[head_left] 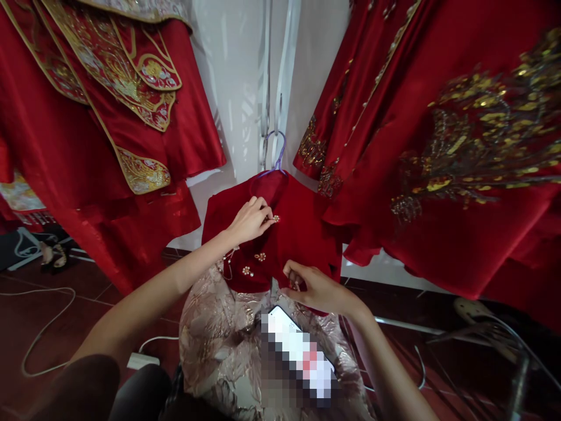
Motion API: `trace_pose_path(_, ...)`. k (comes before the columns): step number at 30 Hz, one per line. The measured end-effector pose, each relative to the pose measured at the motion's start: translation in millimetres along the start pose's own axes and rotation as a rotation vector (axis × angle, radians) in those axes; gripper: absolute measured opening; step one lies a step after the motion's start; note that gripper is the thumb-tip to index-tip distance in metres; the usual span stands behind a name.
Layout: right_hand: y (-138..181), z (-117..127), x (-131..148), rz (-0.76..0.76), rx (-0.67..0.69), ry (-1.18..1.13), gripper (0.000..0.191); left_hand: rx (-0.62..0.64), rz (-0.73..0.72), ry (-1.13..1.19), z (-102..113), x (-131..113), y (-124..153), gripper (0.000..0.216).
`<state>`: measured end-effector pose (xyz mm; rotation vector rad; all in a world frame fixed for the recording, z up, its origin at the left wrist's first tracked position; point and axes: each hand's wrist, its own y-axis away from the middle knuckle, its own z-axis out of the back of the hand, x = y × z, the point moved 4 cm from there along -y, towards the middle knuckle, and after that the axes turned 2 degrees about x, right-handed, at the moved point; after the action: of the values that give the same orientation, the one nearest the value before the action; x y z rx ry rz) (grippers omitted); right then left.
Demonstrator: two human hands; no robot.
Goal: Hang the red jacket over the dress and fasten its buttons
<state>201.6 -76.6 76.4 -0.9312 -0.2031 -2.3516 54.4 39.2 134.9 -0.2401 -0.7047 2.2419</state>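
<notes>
A red garment top (302,216) hangs from a purple hanger (280,153) in front of me, its lower edge over a shiny pinkish brocade cloth (219,351). My left hand (254,219) pinches a small flower-shaped beaded button (276,218) at the garment's front. Two more beaded flower buttons (248,271) sit lower on the red fabric. Close to the garment's bottom edge, my right hand (313,286) has its fingers curled and the fingertips together; what lies between them is too small to make out. A lit phone (298,351), partly blurred out, rests on the brocade below.
Red embroidered garments hang at the left (144,76), and a red gown with gold sequins (482,134) hangs at the right. A white cable (70,310) and a power strip (144,361) lie on the tiled floor. Shoes (55,257) stand at far left; metal legs (519,380) are at lower right.
</notes>
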Motion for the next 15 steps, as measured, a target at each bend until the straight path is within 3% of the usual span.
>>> trace_pose_path(3, 1, 2, 1, 0.013, -0.074, 0.053, 0.032, -0.013, -0.082, 0.007, -2, -2, 1, 0.022)
trace_pose_path(6, -11, 12, 7, 0.031, -0.375, 0.057, 0.058, -0.064, -0.112, 0.002, -5, -4, 4, 0.02)
trace_pose_path(9, -40, 30, 14, 0.091, -0.649, -0.123, 0.061, -0.092, -0.147, -0.058, -10, -4, 5, 0.015)
trace_pose_path(13, -99, 54, 28, 0.119, -0.686, -0.367, 0.073, -0.106, -0.187, -0.141, -14, 2, -2, 0.02)
trace_pose_path(15, -123, 64, 33, 0.022, -0.703, -0.352, 0.08, -0.103, -0.147, -0.166, -14, 7, -5, 0.022)
